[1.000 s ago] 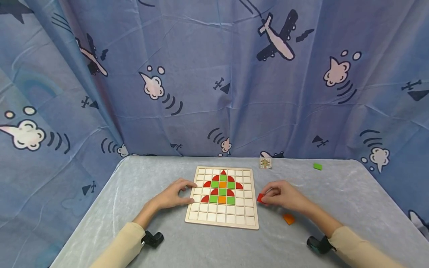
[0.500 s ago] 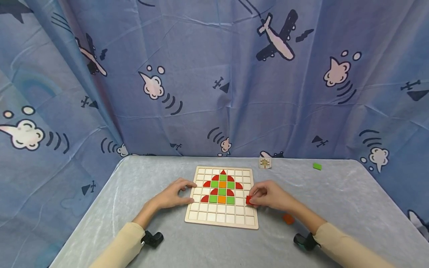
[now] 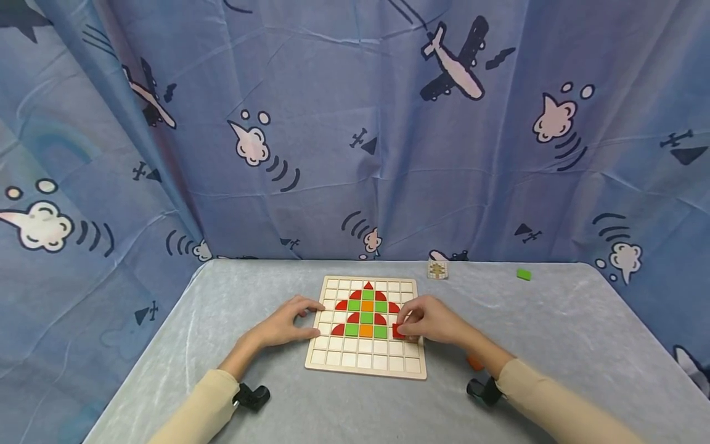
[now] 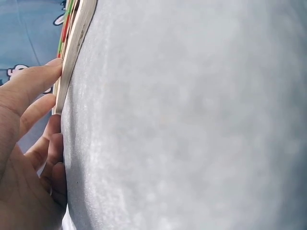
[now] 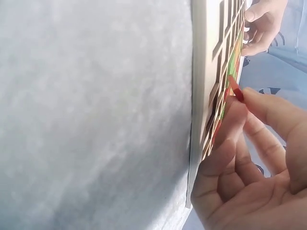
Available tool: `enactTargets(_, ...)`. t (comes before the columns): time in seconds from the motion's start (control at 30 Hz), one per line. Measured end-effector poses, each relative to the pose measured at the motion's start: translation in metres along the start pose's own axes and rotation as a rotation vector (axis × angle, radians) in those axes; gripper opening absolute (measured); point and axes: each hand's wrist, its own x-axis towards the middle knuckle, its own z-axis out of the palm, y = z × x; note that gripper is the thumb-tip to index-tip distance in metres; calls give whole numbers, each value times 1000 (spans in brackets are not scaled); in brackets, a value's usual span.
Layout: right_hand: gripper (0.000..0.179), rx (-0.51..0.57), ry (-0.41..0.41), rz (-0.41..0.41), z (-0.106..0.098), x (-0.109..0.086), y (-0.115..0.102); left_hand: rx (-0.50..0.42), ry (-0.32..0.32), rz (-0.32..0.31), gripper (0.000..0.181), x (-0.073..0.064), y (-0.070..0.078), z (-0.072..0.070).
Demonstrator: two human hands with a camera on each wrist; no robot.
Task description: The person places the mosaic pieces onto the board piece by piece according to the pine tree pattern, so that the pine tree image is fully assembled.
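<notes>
A wooden grid board (image 3: pixel 333 359) lies flat on the table, with red, green and orange tiles set in its squares as a tree-like pattern. My left hand (image 3: pixel 285 322) rests at the board's left edge, thumb and fingertips touching the rim, fingers spread; the left wrist view shows the fingers (image 4: pixel 41 76) against the wooden edge. Between thumb and fingers, my right hand (image 3: pixel 435 319) pinches a red tile (image 3: pixel 397 332) over the board's right part, just right of a green tile (image 3: pixel 380 332). In the right wrist view the red tile (image 5: pixel 236 89) is tilted, and fingers hide part of it.
An orange tile (image 3: pixel 474 362) lies under the right forearm, partly covered. A green tile (image 3: pixel 524 274) sits at the back right of the table. Behind the board is a small pattern card (image 3: pixel 437 270). A blue printed curtain (image 3: pixel 310 123) hangs along the table's back edge.
My right hand has carried the red tile leftward from beside the board to over its right-hand squares. The left hand has stayed at the board's edge.
</notes>
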Motion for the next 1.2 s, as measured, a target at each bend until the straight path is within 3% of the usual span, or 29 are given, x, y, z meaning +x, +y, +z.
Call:
enactTargets(0.67,6,-13,-62,-4,7,9,-5,-4,-2,0,50,0,3,0)
enactTargets(1.2,11,-62,-26,41,11,11,-6,-3,-6,-13,51,0,2,0)
